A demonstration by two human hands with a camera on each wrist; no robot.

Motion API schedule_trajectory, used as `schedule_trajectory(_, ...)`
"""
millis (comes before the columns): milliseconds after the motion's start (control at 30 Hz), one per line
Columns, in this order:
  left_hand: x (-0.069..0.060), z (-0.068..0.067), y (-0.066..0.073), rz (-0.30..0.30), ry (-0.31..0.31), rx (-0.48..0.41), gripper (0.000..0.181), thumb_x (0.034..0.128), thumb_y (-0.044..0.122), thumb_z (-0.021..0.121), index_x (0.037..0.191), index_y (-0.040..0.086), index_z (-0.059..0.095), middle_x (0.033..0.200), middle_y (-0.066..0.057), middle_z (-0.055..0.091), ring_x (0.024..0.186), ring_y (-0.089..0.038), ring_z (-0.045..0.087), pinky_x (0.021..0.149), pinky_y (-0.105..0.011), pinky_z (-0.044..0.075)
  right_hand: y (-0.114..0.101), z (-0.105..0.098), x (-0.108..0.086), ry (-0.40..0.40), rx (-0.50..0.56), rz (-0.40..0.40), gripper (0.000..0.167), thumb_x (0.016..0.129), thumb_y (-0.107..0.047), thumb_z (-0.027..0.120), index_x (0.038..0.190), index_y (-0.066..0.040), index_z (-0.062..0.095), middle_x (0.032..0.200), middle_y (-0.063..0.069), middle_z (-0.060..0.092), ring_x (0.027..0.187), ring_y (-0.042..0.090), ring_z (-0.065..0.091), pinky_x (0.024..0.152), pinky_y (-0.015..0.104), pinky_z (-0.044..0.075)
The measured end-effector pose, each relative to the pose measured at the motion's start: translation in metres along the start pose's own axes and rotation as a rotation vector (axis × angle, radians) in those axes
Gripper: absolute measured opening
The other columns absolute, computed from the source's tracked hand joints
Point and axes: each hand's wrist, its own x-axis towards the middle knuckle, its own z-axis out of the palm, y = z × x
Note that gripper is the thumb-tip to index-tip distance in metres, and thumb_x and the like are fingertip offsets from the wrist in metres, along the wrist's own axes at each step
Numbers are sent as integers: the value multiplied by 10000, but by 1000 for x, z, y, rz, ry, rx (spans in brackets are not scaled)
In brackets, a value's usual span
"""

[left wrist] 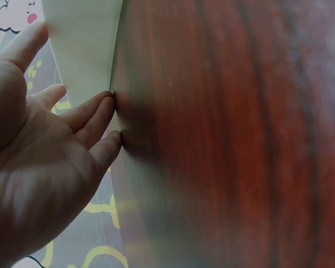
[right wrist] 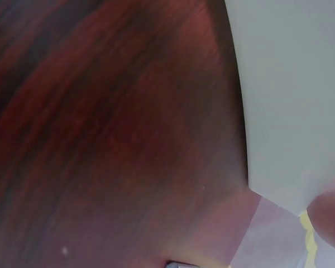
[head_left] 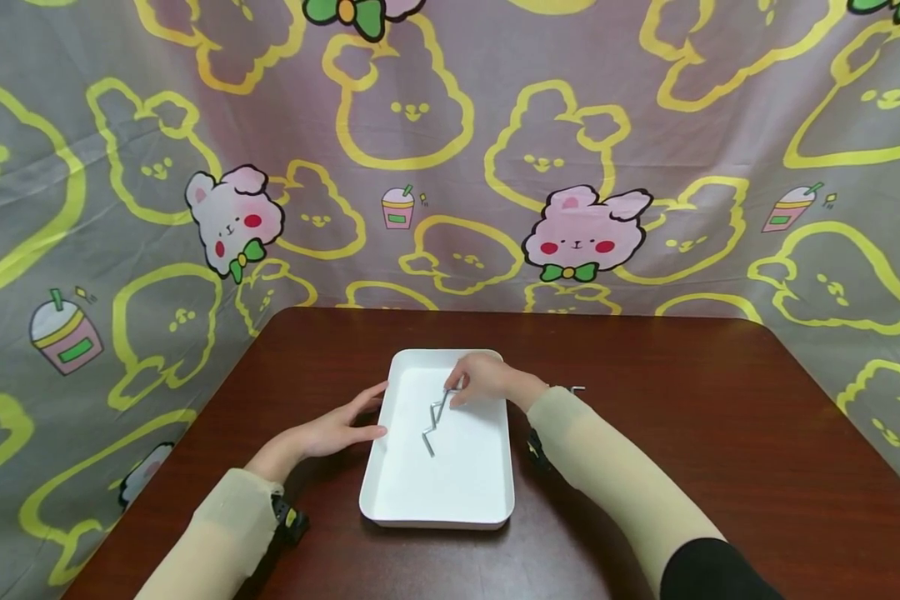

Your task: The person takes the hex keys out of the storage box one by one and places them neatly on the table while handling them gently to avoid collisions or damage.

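Note:
A white rectangular tray [head_left: 450, 492] stands on the table with thin, bent, silvery metal rods, shaped like hex keys, inside it. One hex key [head_left: 429, 442] lies near the tray's middle, and others sit close above it, touching or overlapping. My right hand [head_left: 486, 379] reaches over the tray's far right part and pinches the upper hex key [head_left: 442, 405] between thumb and fingers. Against the tray's left wall rest the fingertips of my left hand [head_left: 333, 430], spread and fairly straight. In the right wrist view only a bit of the right hand [right wrist: 330, 220] shows.
Another small bent metal piece [head_left: 577, 388] lies on the brown wooden table [head_left: 667, 433], right of the tray and partly hidden by the right forearm. A patterned cloth [head_left: 450, 192] hangs behind the table and along its sides.

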Motion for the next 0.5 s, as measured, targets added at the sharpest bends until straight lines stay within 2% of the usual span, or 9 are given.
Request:
schedule_trajectory(267, 0, 0, 1, -4, 3, 3, 804, 956, 286, 631, 1565, 171, 119, 1548, -198, 254, 1416, -370, 215, 1078, -623, 163, -1, 5, 0, 42, 0, -31, 72, 808, -153, 808, 878, -155, 792, 774, -92, 621, 727, 70, 549, 708, 239, 454)
schedule_trajectory(500, -1, 1, -1, 14, 2, 6, 800, 959, 276, 629, 1564, 160, 119, 1546, -199, 259, 1416, -368, 219, 1080, -616, 167, 1, 9, 0, 54, 27, 12, 37, 812, -153, 804, 841, -131, 795, 762, -100, 678, 706, 56, 563, 698, 236, 466)
